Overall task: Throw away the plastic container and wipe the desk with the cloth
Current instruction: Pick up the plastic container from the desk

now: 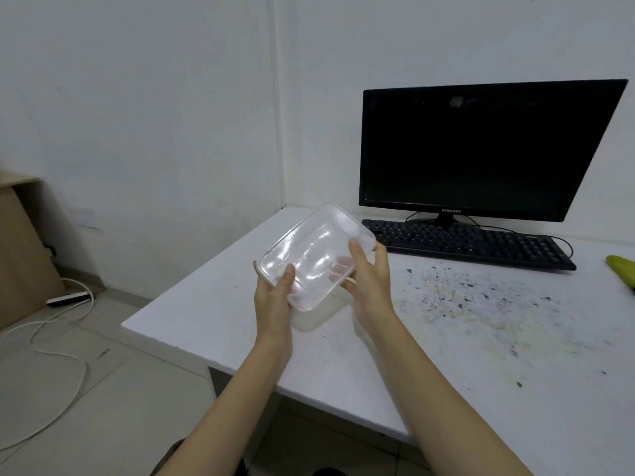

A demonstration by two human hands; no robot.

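A clear rectangular plastic container (311,250) is held tilted above the left part of the white desk (213,304). My left hand (273,297) grips its near left edge, thumb on top. My right hand (369,278) grips its right side, fingers showing through the plastic. Dark specks and yellowish smears (474,300) cover the desk in front of the keyboard. A yellow-green cloth (622,271) shows only partly at the right frame edge.
A black monitor (481,149) and black keyboard (467,243) stand at the back of the desk against the wall. On the floor to the left lie a power strip (68,298) with a white cable (65,365) and a cardboard box (20,249).
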